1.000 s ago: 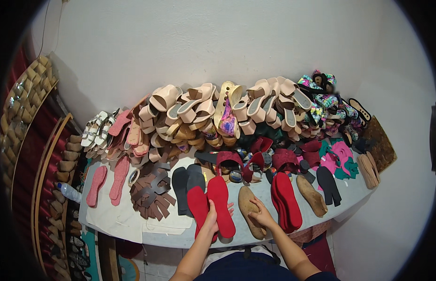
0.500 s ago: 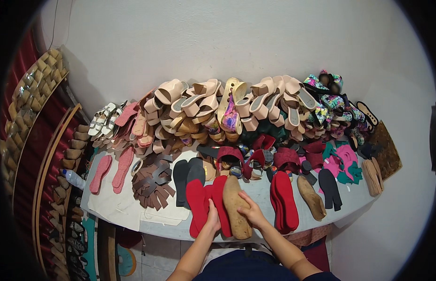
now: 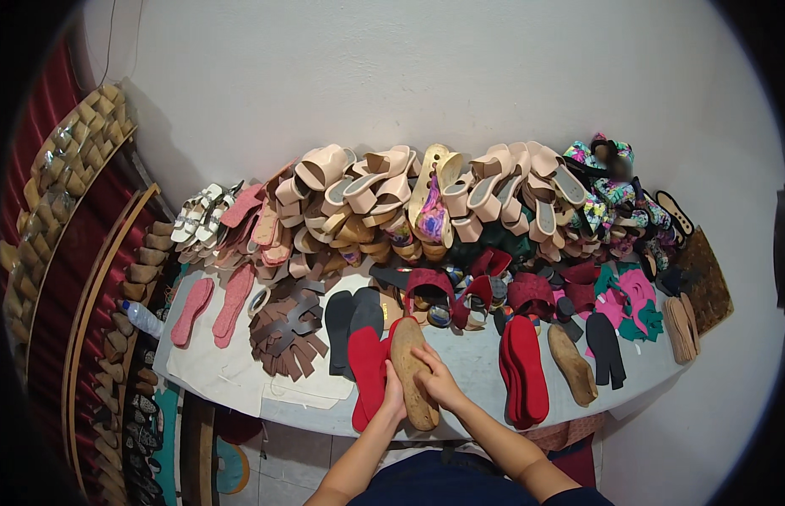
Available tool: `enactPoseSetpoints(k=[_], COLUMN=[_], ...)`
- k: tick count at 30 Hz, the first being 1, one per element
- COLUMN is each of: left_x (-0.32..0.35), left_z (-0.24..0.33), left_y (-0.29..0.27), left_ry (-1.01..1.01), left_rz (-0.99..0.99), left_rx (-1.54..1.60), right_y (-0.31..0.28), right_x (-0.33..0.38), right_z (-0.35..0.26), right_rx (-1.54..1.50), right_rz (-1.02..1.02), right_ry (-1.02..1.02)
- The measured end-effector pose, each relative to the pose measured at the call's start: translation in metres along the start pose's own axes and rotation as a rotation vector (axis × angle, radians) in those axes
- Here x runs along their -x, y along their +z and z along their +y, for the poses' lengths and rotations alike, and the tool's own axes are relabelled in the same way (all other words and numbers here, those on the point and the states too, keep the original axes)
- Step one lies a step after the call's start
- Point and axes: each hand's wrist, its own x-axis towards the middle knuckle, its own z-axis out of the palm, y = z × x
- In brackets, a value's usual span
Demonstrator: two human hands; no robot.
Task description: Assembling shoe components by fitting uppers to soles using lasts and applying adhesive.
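Observation:
In front of me, a worn wooden shoe last [image 3: 415,384] is held sole up at the table's near edge. A red insole [image 3: 396,323] lies against it from behind, with only a thin strip showing at the toe end. My left hand [image 3: 393,393] grips the insole and last at their left edge, its fingertips hidden behind them. Over the right side of the last, my right hand [image 3: 439,381] is closed, fingers on its face. Left of my left hand, more red insoles [image 3: 367,367] rest beside dark grey insoles [image 3: 342,325].
To the right are stacked red insoles [image 3: 524,371], another wooden last [image 3: 571,364] and a black sole piece [image 3: 605,350]. Beige heeled sandals [image 3: 384,181] pile up along the wall. Brown straps [image 3: 291,333] and pink insoles [image 3: 234,308] lie left; shelves of lasts [image 3: 63,160] stand beyond.
The last has been brought left over the red insole in my left hand, covering most of it. My hands have come closer together. The view has shifted slightly.

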Motion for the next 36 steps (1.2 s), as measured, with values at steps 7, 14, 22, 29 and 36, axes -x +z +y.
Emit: enactPoseSetpoints(k=[7,14,22,29,36], left_x=[-0.015,0.001,0.01,0.014,0.026], left_z=[0.001,0.01,0.011,-0.008,-0.025], left_y=[-0.034,-0.034,-0.036,-0.03,-0.027], left_ry=[-0.179,-0.262,-0.281,-0.253,-0.255], left_rz=[-0.067,-0.069,-0.175,-0.207,-0.22], left_rx=[-0.001,0.012,-0.019,-0.049,-0.033], right_y=[-0.046,-0.087,-0.069,-0.041,-0.071], right_x=[-0.125,-0.191,-0.162,-0.107,-0.044], right_z=[-0.025,-0.022,-0.054,-0.068,-0.051], right_rx=[0.52,1.008,0.851,0.619,0.866], right_rz=[0.172,-0.268,-0.102,-0.479,-0.39], right_ry=[-0.314,0.046,-0.23,-0.496,-0.571])
